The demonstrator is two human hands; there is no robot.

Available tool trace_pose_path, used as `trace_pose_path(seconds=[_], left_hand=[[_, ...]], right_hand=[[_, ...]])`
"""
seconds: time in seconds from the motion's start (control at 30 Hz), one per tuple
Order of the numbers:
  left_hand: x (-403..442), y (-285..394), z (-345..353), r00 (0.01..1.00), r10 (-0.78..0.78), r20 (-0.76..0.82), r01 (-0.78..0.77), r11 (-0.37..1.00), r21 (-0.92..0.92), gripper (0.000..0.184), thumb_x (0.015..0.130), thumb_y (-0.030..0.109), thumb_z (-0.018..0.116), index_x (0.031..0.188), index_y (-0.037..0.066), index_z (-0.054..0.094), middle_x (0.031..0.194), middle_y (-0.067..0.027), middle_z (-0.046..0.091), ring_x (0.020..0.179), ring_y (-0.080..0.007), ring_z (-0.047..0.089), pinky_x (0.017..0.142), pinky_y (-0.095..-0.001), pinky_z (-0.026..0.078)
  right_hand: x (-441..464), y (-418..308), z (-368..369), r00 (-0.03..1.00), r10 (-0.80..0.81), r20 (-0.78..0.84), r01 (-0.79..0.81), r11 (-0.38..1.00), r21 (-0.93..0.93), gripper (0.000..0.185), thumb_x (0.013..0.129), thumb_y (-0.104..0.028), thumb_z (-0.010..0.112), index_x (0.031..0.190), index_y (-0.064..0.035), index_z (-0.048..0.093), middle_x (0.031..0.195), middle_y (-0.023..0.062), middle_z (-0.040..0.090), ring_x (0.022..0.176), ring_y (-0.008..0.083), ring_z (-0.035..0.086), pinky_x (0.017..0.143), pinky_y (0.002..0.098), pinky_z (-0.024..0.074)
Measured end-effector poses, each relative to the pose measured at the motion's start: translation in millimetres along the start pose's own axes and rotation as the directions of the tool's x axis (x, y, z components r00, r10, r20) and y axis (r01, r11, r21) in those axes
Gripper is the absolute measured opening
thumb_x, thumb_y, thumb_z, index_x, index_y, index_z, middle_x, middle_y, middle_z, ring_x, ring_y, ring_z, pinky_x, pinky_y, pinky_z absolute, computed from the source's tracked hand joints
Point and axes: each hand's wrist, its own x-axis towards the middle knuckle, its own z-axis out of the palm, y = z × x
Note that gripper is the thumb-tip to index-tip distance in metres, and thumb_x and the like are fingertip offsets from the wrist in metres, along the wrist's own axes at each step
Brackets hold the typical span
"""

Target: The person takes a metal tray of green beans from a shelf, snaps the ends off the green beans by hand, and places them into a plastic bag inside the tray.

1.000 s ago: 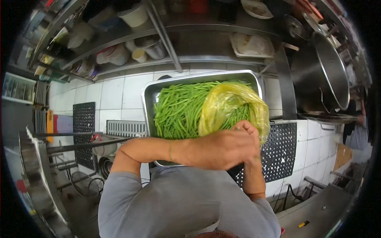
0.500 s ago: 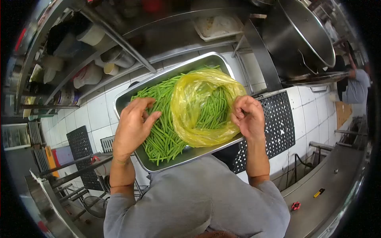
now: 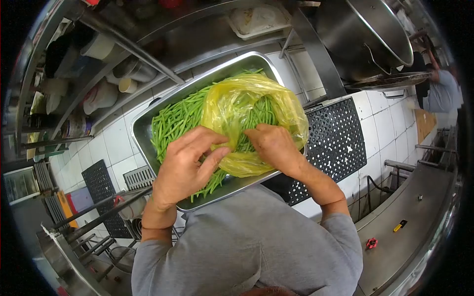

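A yellow plastic bag (image 3: 222,106) stands with its mouth spread wide in a metal tray (image 3: 143,126). Long green beans (image 3: 180,116) lie loose in the tray left of the bag, and more fill the bag's inside. My left hand (image 3: 185,163) is at the bag's near left rim, thumb and fingers apart, with yellow plastic showing between them. Over the bag's mouth, my right hand (image 3: 279,148) is closed, its fingertips among the green beans inside. The hand itself hides most of what it grips. The tray's near edge touches my grey clothing.
A large steel pot (image 3: 340,42) stands at upper right, near another person (image 3: 442,91). Shelves with containers (image 3: 101,96) run along the left. Black perforated mats (image 3: 340,138) cover parts of the tiled floor. A yellow-handled tool (image 3: 400,226) lies on the right counter.
My right hand has moved left from the bag's right rim into its mouth. My left hand has shifted right to the bag's near left rim, from above the loose green beans.
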Motion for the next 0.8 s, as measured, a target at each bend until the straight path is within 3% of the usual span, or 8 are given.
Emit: trace_pose_path(seconds=[0.27, 0.37, 0.43, 0.47, 0.53, 0.67, 0.73, 0.8], left_hand=[[0.2, -6.4, -0.4, 1.0, -0.011, -0.02, 0.01, 1.0, -0.027, 0.008, 0.085, 0.002, 0.069, 0.092, -0.002, 0.068, 0.082, -0.0107, 0.065, 0.064, -0.0193, 0.063, 0.055, -0.0285, 0.049], [3.1, -7.5, -0.2, 0.999, 0.022, -0.031, -0.022, 0.999, -0.024, 0.008, 0.085, 0.002, 0.069, 0.092, -0.002, 0.068, 0.08, -0.0097, 0.065, 0.063, -0.0167, 0.062, 0.054, -0.0269, 0.047], [3.4, -7.9, -0.5, 0.998, -0.01, -0.062, 0.007, 0.999, -0.048, 0.01, 0.084, 0.002, 0.07, 0.093, -0.002, 0.069, 0.08, -0.009, 0.065, 0.061, -0.0148, 0.06, 0.053, -0.0258, 0.046], [3.3, -9.8, 1.0, 0.997, -0.015, -0.07, 0.011, 0.999, -0.053, 0.01, 0.084, 0.002, 0.07, 0.093, -0.002, 0.069, 0.08, -0.009, 0.065, 0.061, -0.0148, 0.06, 0.053, -0.0258, 0.046], [3.0, -14.8, 6.3, 0.999, -0.05, -0.003, 0.049, 0.992, -0.114, 0.013, 0.085, 0.004, 0.07, 0.096, -0.003, 0.069, 0.08, -0.0086, 0.065, 0.059, -0.0135, 0.059, 0.053, -0.0258, 0.046], [6.9, -5.1, 27.3, 0.976, -0.148, 0.161, 0.177, 0.966, -0.186, 0.016, 0.083, 0.007, 0.073, 0.094, -0.004, 0.068, 0.077, -0.0082, 0.064, 0.064, -0.0154, 0.059, 0.058, -0.0277, 0.046], [6.7, -5.4, 36.4, 0.979, -0.101, 0.178, 0.151, 0.943, -0.296, 0.019, 0.084, 0.011, 0.075, 0.094, -0.003, 0.068, 0.076, -0.0073, 0.062, 0.061, -0.0139, 0.055, 0.056, -0.0272, 0.044], [7.5, -10.8, 39.8, 0.986, -0.06, 0.154, 0.102, 0.954, -0.282, 0.019, 0.086, 0.015, 0.073, 0.089, -0.002, 0.067, 0.072, -0.0067, 0.06, 0.059, -0.0131, 0.053, 0.054, -0.0271, 0.042]], right_hand=[[3.6, 0.0, -0.8, 0.985, -0.138, 0.102, 0.159, 0.958, -0.24, 0.023, 0.075, -0.01, 0.062, 0.097, -0.005, 0.064, 0.076, 0.0077, 0.055, 0.068, 0.0281, 0.064, 0.055, 0.0381, 0.0527], [7.7, 0.1, -7.9, 0.971, -0.234, 0.056, 0.24, 0.954, -0.179, 0.006, 0.077, -0.007, 0.065, 0.082, -0.0046, 0.064, 0.072, 0.0091, 0.06, 0.066, 0.027, 0.066, 0.054, 0.0376, 0.0535], [5.3, -5.1, -20.7, 0.965, -0.183, -0.191, 0.227, 0.943, 0.243, 0.016, 0.077, -0.004, 0.073, 0.092, -0.0025, 0.07, 0.069, 0.0053, 0.06, 0.058, 0.0186, 0.059, 0.052, 0.0315, 0.0485], [3.3, -10.1, -29.9, 0.965, -0.188, -0.181, 0.229, 0.943, 0.241, 0.016, 0.077, -0.004, 0.073, 0.092, -0.0025, 0.07, 0.069, 0.0053, 0.06, 0.058, 0.0186, 0.059, 0.052, 0.0315, 0.0485], [-1.9, -18.5, -46.1, 0.973, 0.219, -0.07, -0.12, 0.742, 0.659, 0.012, 0.081, -0.004, 0.076, 0.091, 0.0004, 0.071, 0.066, 0.0022, 0.06, 0.056, 0.0093, 0.053, 0.05, 0.0247, 0.0429], [-6.2, -12.3, -40.7, 0.938, 0.345, 0.016, -0.179, 0.445, 0.877, 0.018, 0.087, -0.009, 0.073, 0.1, 0.0035, 0.07, 0.068, -0.0029, 0.059, 0.057, 0.0023, 0.048, 0.047, 0.0203, 0.0365], [-3.5, -13.5, -50.0, 0.902, 0.314, 0.298, -0.327, 0.042, 0.944, 0.017, 0.089, -0.01, 0.071, 0.1, 0.0035, 0.071, 0.071, -0.0034, 0.06, 0.057, 0.0034, 0.05, 0.049, 0.0198, 0.0389], [-3.4, -11.8, -45.1, 0.903, 0.285, 0.322, -0.338, 0.007, 0.941, 0.017, 0.089, -0.01, 0.071, 0.1, 0.0036, 0.07, 0.072, -0.0032, 0.061, 0.058, 0.0035, 0.051, 0.049, 0.0202, 0.0392]])
